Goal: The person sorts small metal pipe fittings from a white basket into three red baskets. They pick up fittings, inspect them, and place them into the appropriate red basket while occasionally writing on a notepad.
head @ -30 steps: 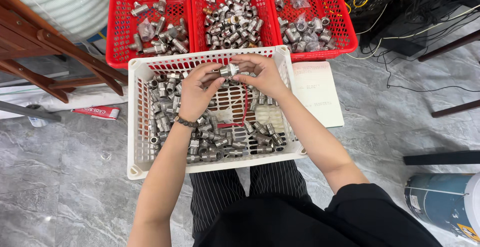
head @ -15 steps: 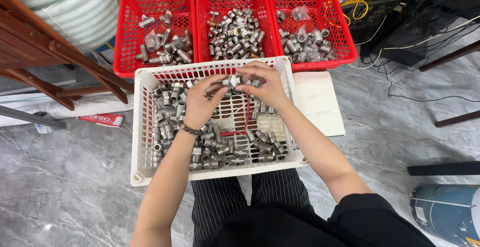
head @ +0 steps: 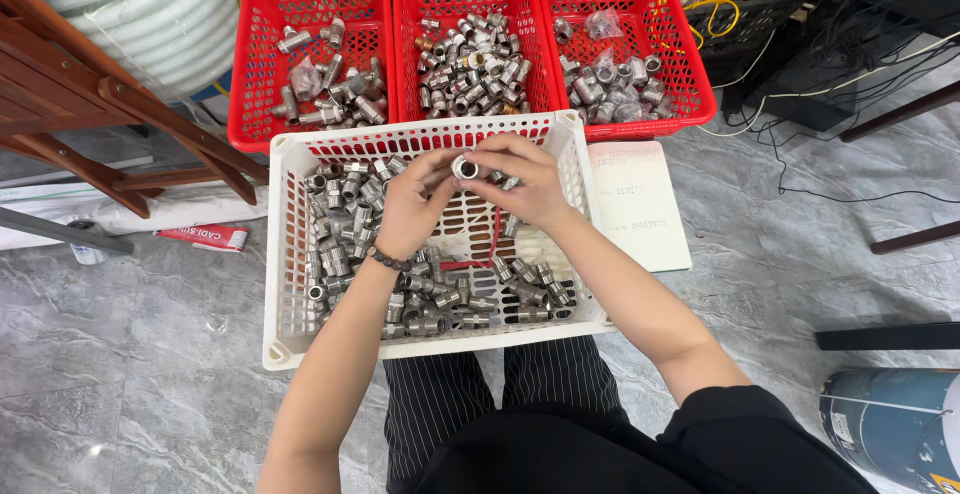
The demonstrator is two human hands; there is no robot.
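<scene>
Head view looks down on the left hand (head: 408,212) and right hand (head: 528,186), whose fingertips together pinch a short, shiny metal ring fitting (head: 465,167) above the far end of a white slotted plastic basket (head: 285,254). Dull silver threaded fittings (head: 430,299) heap inside it. Three red mesh baskets (head: 255,74) beyond hold similar metal parts, all on grey marbled floor (head: 130,354).
</scene>
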